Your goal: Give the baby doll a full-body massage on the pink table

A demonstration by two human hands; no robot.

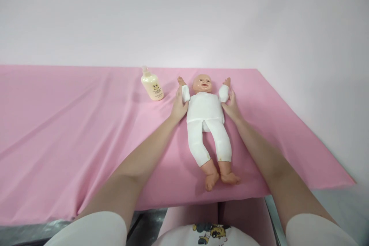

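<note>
Desk [86, 138] draped in a pink cloth [72, 115], its folds running slantwise across the left part; the cloth hangs over the near edge, where a dark rim of the desk shows beneath it. A plain pale wall [184, 15] stands behind and turns along the right side of the desk.

A baby doll [205, 109] in white clothing lies on its back on the cloth, head toward the wall, bare feet toward the near edge, both arms raised beside the head. A cream-coloured bottle [152, 85] with a printed label stands to the left of the doll's head, near but apart from it.

The left hand [179, 104] lies against the doll's raised arm on that side, fingers extended along the white sleeve and touching it, loosely cupped rather than clenched. The right hand [231, 105] meets the doll's other arm in the same way, fingertips at the sleeve, thumb toward the torso; whether it pinches the fabric cannot be told. Both forearms reach out from the near edge, one on each side of the doll's legs.
</note>
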